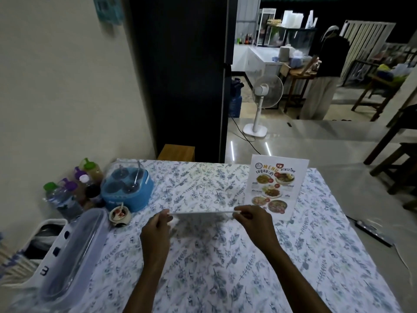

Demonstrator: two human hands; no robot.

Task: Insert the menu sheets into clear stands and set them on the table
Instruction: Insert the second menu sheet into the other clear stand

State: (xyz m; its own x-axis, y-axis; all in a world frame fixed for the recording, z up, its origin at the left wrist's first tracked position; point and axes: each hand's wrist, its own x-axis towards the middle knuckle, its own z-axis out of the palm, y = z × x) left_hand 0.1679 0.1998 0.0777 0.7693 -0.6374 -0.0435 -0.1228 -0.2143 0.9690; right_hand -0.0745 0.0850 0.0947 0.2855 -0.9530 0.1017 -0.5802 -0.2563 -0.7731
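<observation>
The sheet [200, 213] pinched between the left hand [156, 231] and right hand [255, 224] shows edge-on only, so I cannot tell whether it is a menu or a clear stand. The right hand covers the bottom left corner of the standing menu [276, 186]. Both forearms run off the lower edge. The clear lidded tub [74, 251] at left is smeared with blur, its contents unreadable. The bottles [67, 195] overlap too much to count.

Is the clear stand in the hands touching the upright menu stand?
Cannot tell. In the head view the right hand hides where the clear stand meets the menu stand.
</observation>
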